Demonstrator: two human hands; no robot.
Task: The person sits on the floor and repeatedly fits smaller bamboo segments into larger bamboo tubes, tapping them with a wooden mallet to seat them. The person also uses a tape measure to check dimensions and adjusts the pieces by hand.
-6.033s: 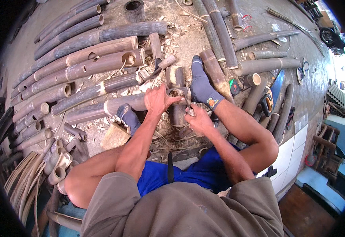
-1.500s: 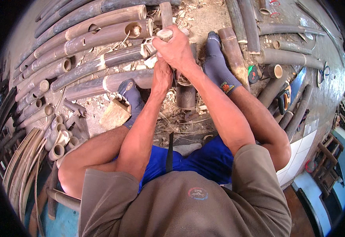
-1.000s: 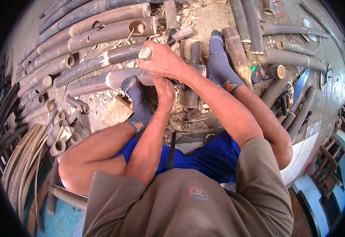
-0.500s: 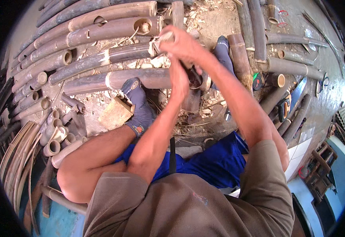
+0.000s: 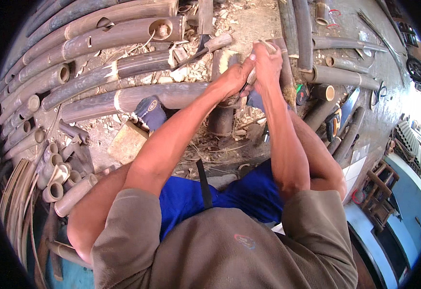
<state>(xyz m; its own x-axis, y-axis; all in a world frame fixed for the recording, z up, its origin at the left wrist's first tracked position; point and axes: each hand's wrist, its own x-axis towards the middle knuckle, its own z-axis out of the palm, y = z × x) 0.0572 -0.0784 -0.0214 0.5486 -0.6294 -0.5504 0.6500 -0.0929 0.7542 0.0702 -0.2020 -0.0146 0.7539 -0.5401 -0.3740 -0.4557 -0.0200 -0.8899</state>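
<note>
Both my hands are closed together round the pale wooden handle [image 5: 252,76] of a knife, its short dark blade pointing down. My right hand [image 5: 269,67] wraps the upper part of the handle, and my left hand [image 5: 235,81] grips lower, near the blade. Beneath them lies a thick bamboo tube [image 5: 167,96], its right end largely covered by my hands; whether the blade touches it I cannot tell. Just beyond my left hand, a second wooden-handled knife [image 5: 218,42] with a long dark blade rests near the end of another bamboo tube [image 5: 145,63].
Several bamboo tubes [image 5: 123,36] fill the far left, some with cut holes. A wooden block [image 5: 127,140] sits by my socked left foot [image 5: 151,113]. To the right are a tape measure [image 5: 302,94] and an orange-handled saw [image 5: 334,123]. Shavings litter the floor.
My right hand has left the far-left spot where the long-bladed knife now lies and moved right. My left hand has moved up and right to join it on the other knife.
</note>
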